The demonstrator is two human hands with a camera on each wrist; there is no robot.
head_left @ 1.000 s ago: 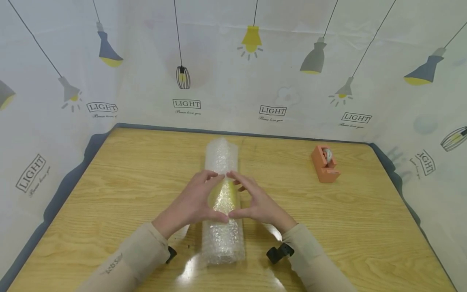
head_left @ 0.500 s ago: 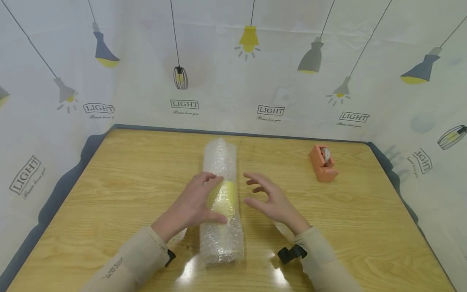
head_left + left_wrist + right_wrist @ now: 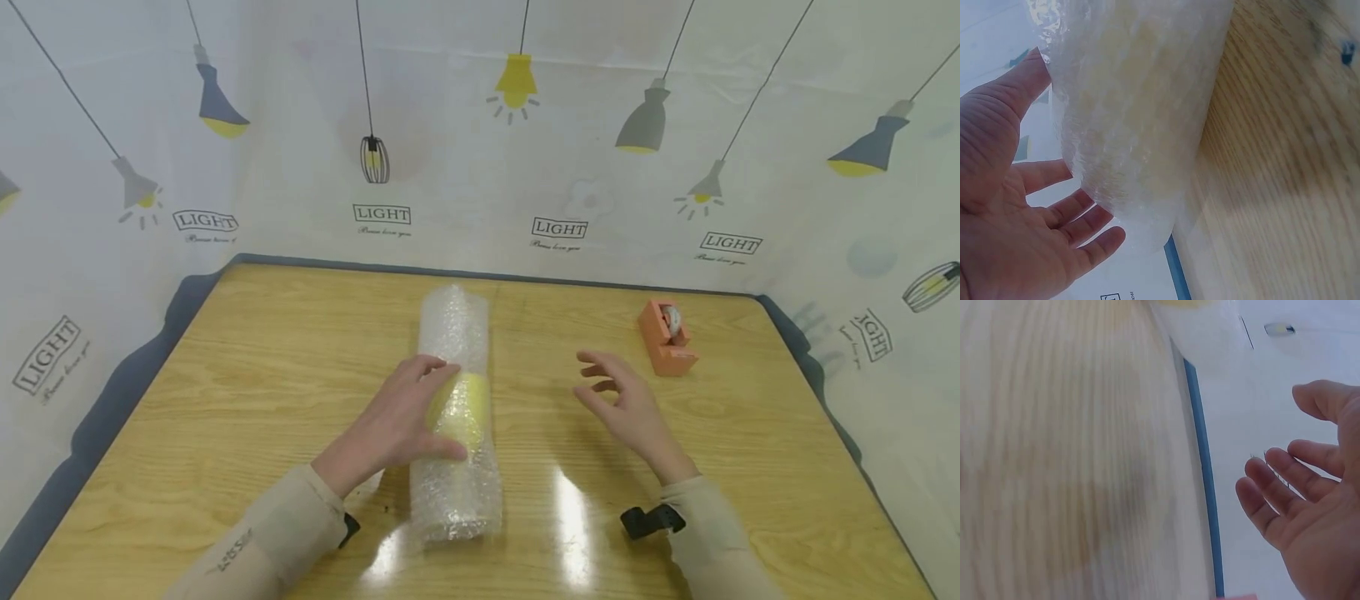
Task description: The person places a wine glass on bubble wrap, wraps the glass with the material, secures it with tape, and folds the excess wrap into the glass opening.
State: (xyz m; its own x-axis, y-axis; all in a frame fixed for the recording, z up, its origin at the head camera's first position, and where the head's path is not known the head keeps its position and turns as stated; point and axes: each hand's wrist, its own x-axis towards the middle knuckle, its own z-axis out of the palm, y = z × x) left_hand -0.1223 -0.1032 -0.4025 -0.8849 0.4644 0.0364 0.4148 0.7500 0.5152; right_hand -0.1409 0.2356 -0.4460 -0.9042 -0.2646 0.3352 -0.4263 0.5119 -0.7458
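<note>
A long bundle of clear bubble wrap (image 3: 457,492) lies on the wooden table, with something yellow (image 3: 468,400) showing through its middle. My left hand (image 3: 393,412) holds it from the left side, thumb and fingers curved over it. In the left wrist view, the thumb and fingertips of the left hand (image 3: 1029,181) touch the plastic. What is wrapped inside cannot be made out clearly. To the right of the bundle, my right hand (image 3: 626,408) hovers over the table with loosely bent fingers and holds nothing. An orange tape dispenser (image 3: 670,350) stands just beyond it.
The wooden table (image 3: 285,333) ends at a dark blue border, with a white lamp-print backdrop (image 3: 465,167) around the back and sides. A small pale clear piece (image 3: 370,485) shows beside the left wrist, left of the bundle.
My right hand has left the bundle and moved right, toward the tape dispenser. My left hand stays on the bubble wrap, and the bundle keeps its place.
</note>
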